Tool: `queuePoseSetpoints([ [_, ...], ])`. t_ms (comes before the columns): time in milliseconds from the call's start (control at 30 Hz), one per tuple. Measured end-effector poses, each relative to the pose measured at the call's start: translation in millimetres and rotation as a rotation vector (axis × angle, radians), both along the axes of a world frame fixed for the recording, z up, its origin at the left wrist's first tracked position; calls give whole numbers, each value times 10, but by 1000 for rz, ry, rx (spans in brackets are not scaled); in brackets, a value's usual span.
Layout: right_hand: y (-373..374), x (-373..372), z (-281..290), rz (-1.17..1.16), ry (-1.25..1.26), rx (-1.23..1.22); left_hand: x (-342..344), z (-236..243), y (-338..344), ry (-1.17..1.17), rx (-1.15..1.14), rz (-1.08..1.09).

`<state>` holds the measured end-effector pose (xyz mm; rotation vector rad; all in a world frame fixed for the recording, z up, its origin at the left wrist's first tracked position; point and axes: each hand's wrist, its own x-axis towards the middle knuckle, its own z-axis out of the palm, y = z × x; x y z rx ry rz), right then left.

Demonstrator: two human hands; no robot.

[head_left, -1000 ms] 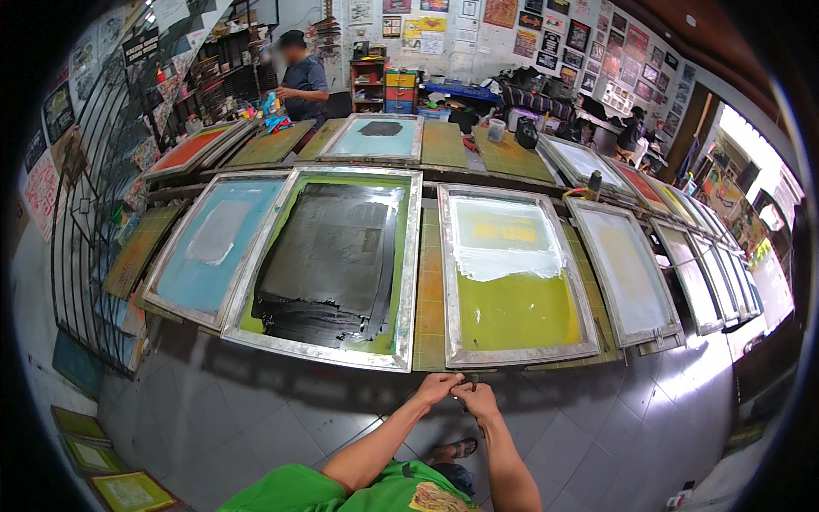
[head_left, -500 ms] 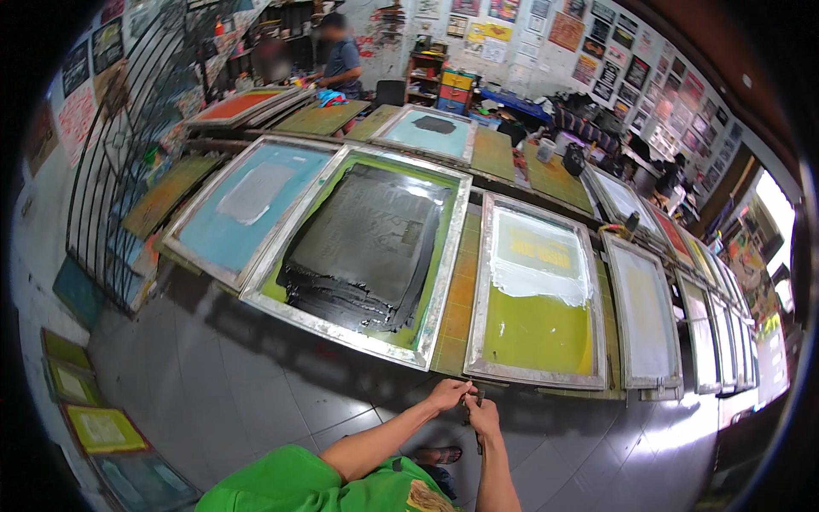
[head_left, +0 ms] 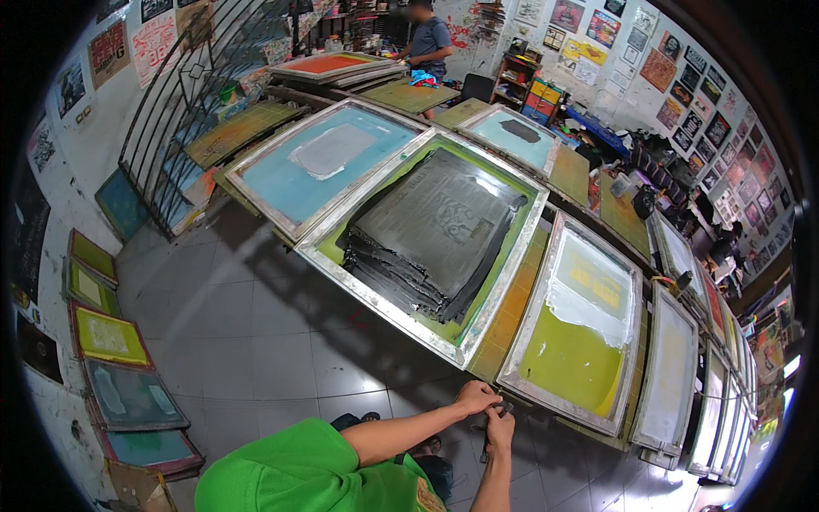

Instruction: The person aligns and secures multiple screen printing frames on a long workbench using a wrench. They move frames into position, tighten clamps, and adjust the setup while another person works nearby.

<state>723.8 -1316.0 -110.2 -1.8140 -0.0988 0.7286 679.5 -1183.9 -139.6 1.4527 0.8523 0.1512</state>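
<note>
A person in a green shirt (head_left: 290,469) stands on a grey tiled floor (head_left: 264,358), both bare hands close together ahead of the body. The right hand (head_left: 500,429) has its grip closed around a small dark item (head_left: 505,407), too unclear to identify, which shows at the fingertips just off the near edge of the counter (head_left: 514,309). The left hand (head_left: 478,398), fingers curled, is right beside it; whether its grip has hold of anything, I cannot tell. Nearest the hands, on the counter, lies a framed green screen (head_left: 570,367), its far half coated white. To its left is a larger black-coated screen (head_left: 426,235), then a blue screen (head_left: 281,185) with a grey patch. Beyond sits a pale blue screen (head_left: 490,136) with a dark patch. Farthest off, a co-worker (head_left: 429,43) stands near posters (head_left: 584,53) on a white wall.
</note>
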Motion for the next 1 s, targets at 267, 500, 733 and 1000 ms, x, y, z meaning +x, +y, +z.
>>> queuePoseSetpoints([
  [267,-168,77,-38,121,-48,85,-88,251,-260,-142,-251,123],
  [500,-469,330,122,398,171,-16,-168,-337,-300,-136,-195,-17],
  [733,-623,277,-702,830,134,-143,-1278,-355,-374,-43,-638,417],
  [1000,81,-377,-310,1128,7,-89,-3196,-896,-143,-423,-1067,951],
])
